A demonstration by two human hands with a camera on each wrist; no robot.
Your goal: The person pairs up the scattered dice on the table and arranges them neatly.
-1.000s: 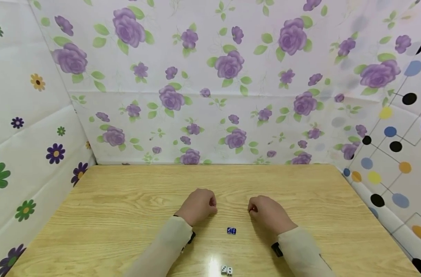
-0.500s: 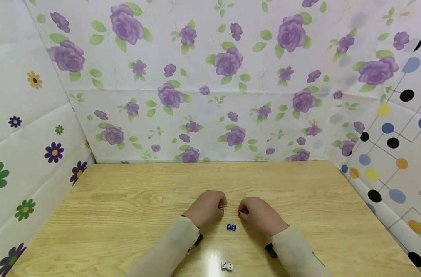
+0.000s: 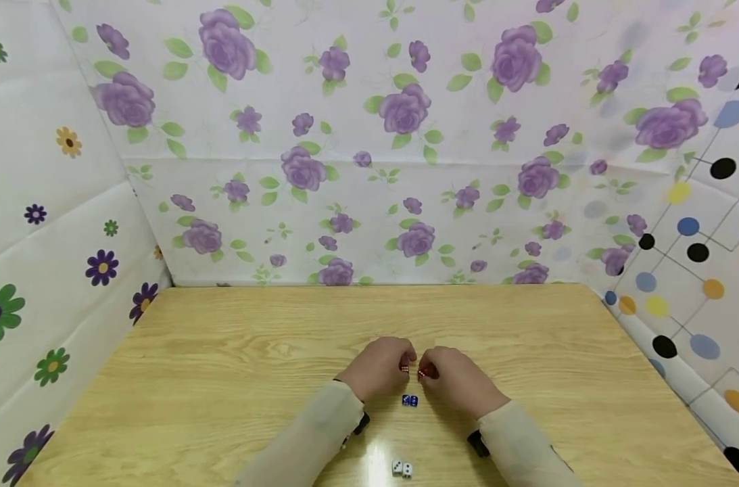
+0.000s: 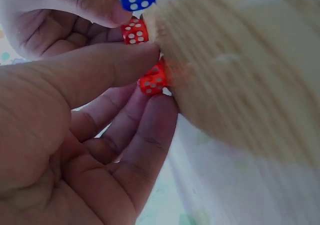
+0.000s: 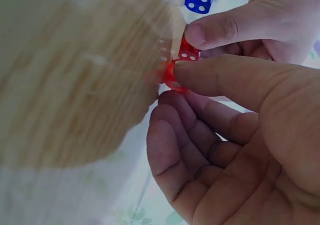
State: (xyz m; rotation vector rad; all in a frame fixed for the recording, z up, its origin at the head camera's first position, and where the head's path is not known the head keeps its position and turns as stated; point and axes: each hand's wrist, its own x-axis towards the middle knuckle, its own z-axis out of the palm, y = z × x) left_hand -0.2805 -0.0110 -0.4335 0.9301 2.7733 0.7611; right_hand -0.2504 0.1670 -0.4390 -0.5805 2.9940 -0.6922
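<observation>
In the head view my left hand and right hand face each other just above the table, a small gap apart. Between thumb and fingers my left hand pinches a red die with white dots. A second red die is pinched by my right hand, partly covered by the thumb. Just below the hands two blue dice sit side by side on the table. Closer to me are two white dice, also side by side.
The wood-grain table ends at a back wall cloth with purple roses. Cloth with daisies closes the left side, and dotted cloth the right. Cream sleeves and dark wrist straps cover both wrists.
Both hands have come inward, the left moving right and the right moving left, so the two red dice are now close together. The blue and white dice stay in place.
</observation>
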